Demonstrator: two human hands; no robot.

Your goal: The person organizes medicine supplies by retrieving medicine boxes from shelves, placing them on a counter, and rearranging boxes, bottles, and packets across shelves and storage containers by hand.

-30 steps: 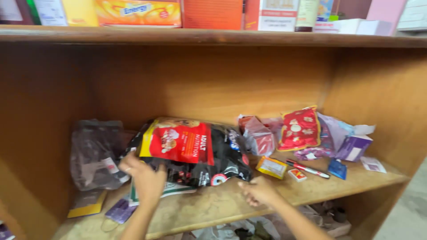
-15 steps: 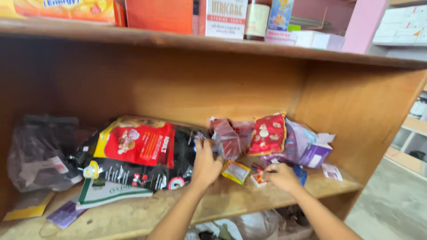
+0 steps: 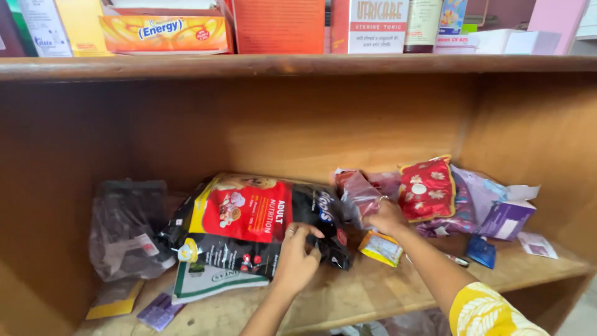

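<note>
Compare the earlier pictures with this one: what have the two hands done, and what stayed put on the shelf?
The left hand moved right from the red-and-black pet food bag's left end to its right edge. The right hand rose from the shelf board to grip the clear reddish packet. The grey bag and purple box stayed put.

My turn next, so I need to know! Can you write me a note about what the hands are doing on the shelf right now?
Left hand: fingers on the edge of the big red and black bag, which lies flat on the wooden shelf.
Right hand: gripping the clear reddish packet, beside the small yellow packet.
Done: nothing lifted off the shelf.
Left: both bags remain among the pile; the red pouch and purple box sit untouched at right.
</note>
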